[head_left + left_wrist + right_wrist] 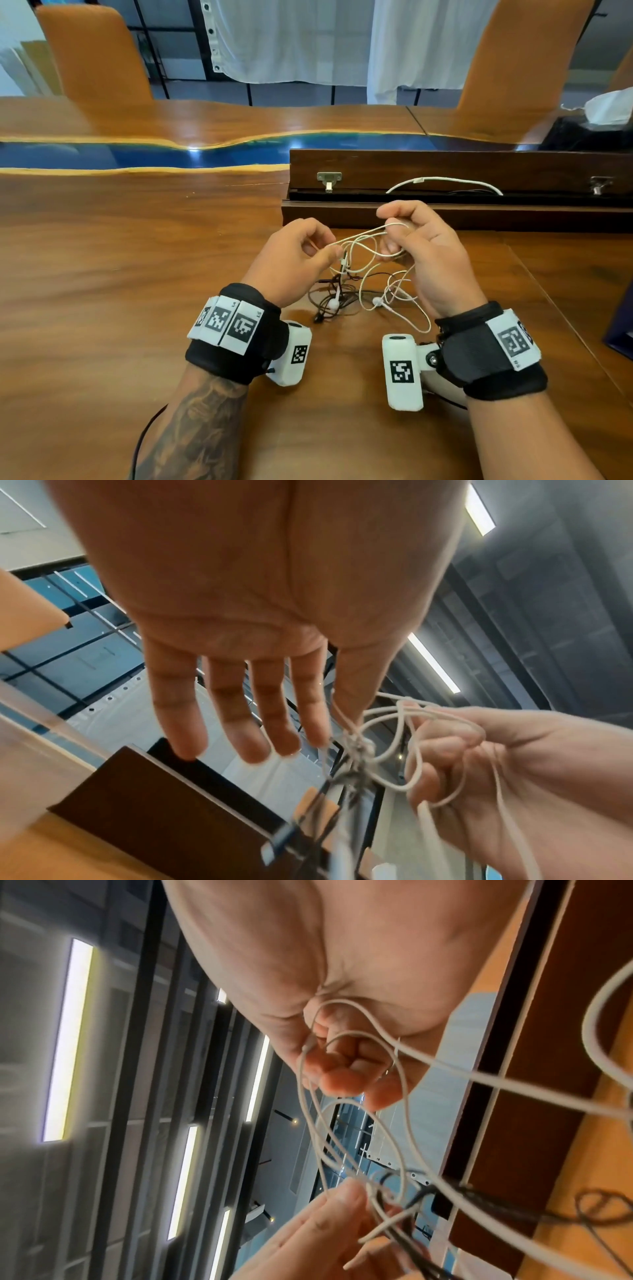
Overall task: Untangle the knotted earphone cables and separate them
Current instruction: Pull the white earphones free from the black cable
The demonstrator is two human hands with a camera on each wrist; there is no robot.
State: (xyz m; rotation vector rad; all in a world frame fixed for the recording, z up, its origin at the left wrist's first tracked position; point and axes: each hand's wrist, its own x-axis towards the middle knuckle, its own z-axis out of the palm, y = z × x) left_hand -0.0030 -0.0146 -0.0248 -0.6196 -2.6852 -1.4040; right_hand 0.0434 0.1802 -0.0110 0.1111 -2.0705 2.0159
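Over the table, I hold both hands raised with a tangle of earphone cables between them. My left hand pinches the white cable between thumb and forefinger at the knot, at 9 o'clock of the tangle; in the left wrist view its other fingers lie nearly straight and apart. My right hand, at 3 o'clock, is curled tight, with several white loops caught in its bent fingers. The white strands run taut from one hand to the other, then drop to the wood, where two white earbuds lie at 6 o'clock of the hands. The black cable is wound through the white at the knot and lies in loops on the table just below my hands. A dark wooden box stands open at 12 o'clock, with another white cord arching out of it.
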